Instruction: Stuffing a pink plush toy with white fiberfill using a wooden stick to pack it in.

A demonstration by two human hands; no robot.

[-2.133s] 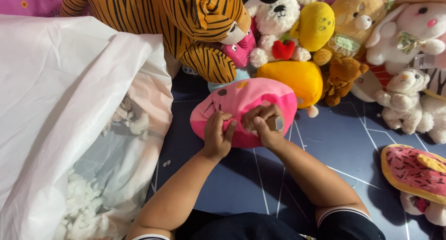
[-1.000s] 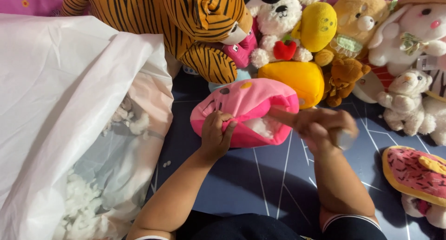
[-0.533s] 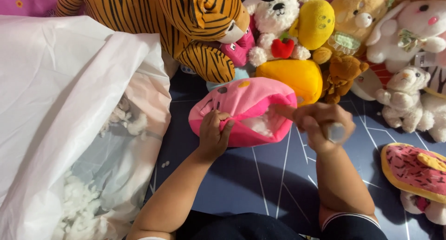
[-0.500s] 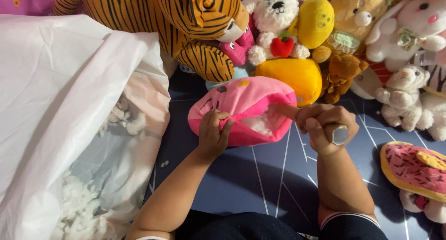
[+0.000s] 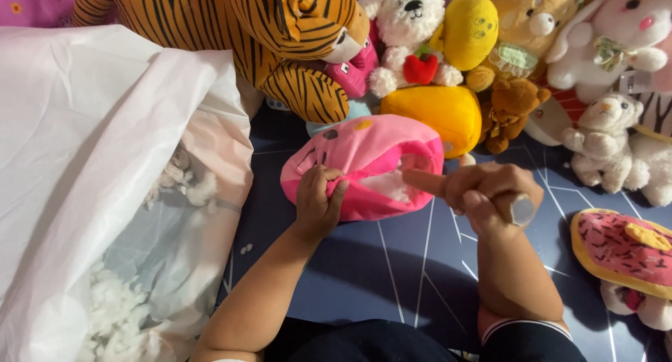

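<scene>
I see the pink plush toy [image 5: 364, 164] lying on the dark blue mat [image 5: 420, 264] at the centre of the view, just near of the yellow plush [image 5: 437, 113] and the big tiger plush [image 5: 231, 33]. Its right side gapes at an opening where white stuffing shows.

My left hand [image 5: 316, 206] grips the near left edge of the pink plush toy, fingers curled over the fabric and thumb pressed against it, pinching the cloth. My right hand [image 5: 486, 194] sits just right of the opening, closed into a loose fist around a stick-like tool [image 5: 521, 209] whose round grey end pokes out on the near right side. A long tan tip reaches left from that fist to the opening and touches the stuffing; I cannot tell whether it is a finger or the front of the tool.

On the left, a large white plastic bag [image 5: 91, 145] lies open, with clumps of white fibre filling [image 5: 115, 313] inside it. A few loose bits sit on the mat near the bag.

Along the far side stands a row of soft toys: a white fluffy plush [image 5: 409, 19] holding a red piece, a small brown bear [image 5: 511, 110], a white bunny [image 5: 623, 33] and a small cream bear [image 5: 602, 141]. At the near right lies a doughnut-shaped plush [image 5: 619, 253] with pink topping, well apart from both hands.
</scene>
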